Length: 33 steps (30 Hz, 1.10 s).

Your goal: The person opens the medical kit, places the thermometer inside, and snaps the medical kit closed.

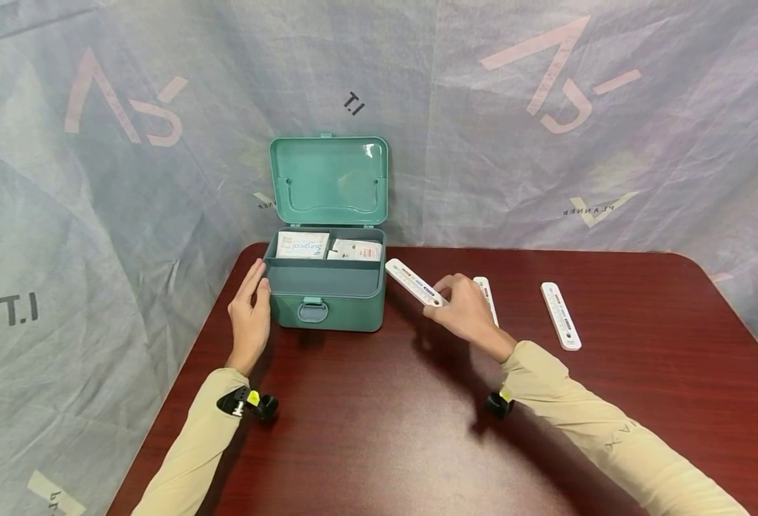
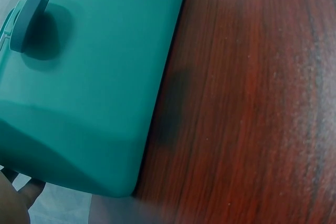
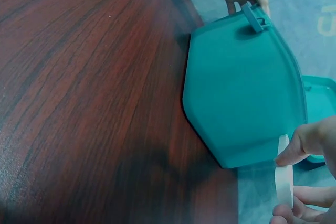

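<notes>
A green medicine box (image 1: 353,312) stands on the table with its lid (image 1: 330,179) raised. My left hand (image 1: 249,322) rests against the box's left side, fingers fairly straight; in the left wrist view only some fingers (image 2: 32,191) show beyond the box. My right hand (image 1: 465,308) pinches one end of a flat white thermometer (image 1: 411,281), held to the right of the box with its far end near the box's right edge. The right wrist view shows the thermometer's narrow edge (image 3: 284,184) between thumb and fingers. Behind that hand lies a second thermometer (image 1: 485,295), partly hidden.
Another white thermometer (image 1: 561,315) lies farther right on the dark red table (image 1: 379,430). Inside the box, a rear tray holds a packet marked Surgical (image 1: 302,245) and a white packet (image 1: 356,250). Grey printed cloth (image 1: 443,143) hangs behind and at the left.
</notes>
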Tool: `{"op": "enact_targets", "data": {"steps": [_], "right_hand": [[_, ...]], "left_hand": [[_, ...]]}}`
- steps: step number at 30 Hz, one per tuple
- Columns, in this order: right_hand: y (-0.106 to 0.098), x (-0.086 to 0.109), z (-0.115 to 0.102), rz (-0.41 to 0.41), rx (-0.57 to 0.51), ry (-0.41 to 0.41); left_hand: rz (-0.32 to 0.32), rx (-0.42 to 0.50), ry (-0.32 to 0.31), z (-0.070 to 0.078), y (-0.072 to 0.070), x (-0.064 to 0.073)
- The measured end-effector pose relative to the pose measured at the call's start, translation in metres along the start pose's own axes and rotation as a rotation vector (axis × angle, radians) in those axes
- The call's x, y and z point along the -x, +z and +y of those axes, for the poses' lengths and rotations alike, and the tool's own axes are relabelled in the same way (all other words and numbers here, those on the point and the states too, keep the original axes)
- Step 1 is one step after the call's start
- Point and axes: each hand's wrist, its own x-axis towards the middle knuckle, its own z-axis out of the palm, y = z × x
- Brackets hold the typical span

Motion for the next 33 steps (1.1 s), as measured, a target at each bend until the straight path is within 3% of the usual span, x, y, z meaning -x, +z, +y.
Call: {"op": "enact_targets", "data": {"steps": [27,30,33], "right_hand": [[-0.026,-0.003,-0.016,0.048,0.002,-0.024],[-0.027,-0.003,-0.018,0.044,0.0,-0.037],[-0.028,-0.003,-0.021,0.042,-0.005,-0.051]], "left_hand": [[0.009,0.004,0.01,0.003,0.001,0.001],[0.013,0.015,0.013,-0.003,0.001,0.0],[0.015,0.002,0.026,-0.02,0.003,-0.002]]}}
